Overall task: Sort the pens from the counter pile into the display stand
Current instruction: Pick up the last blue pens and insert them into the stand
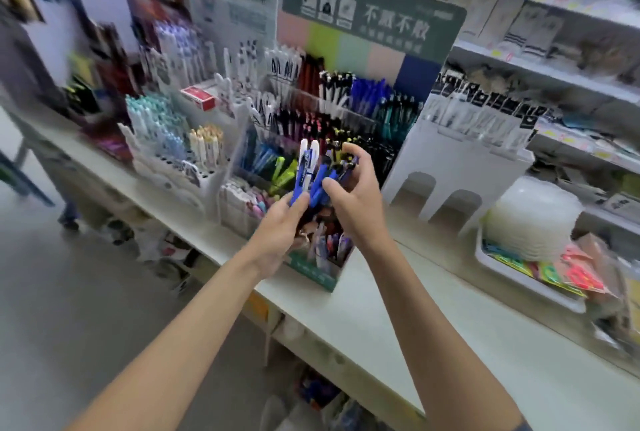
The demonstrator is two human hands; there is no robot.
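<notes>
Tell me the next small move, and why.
Probably draw one pen from the bunch with the right hand and carry it to the blue row in the stand: the left hand and the right both grip the bunch, none singled out.

A long pale surface (450, 319) runs from the far left to the near right of a shop. Left of the surface and lower lies a smooth grey floor (69, 292). Under the surface an open lower shelf (311, 392) holds blurred goods. Behind the surface, towards the right, white wall shelves (540, 70) carry hanging packets (too blurred to name). At the right end of the surface sits a white tray (530, 283) of bright packets, with a stack of translucent white bowls (533, 219) in it. The light is even and bright.
</notes>
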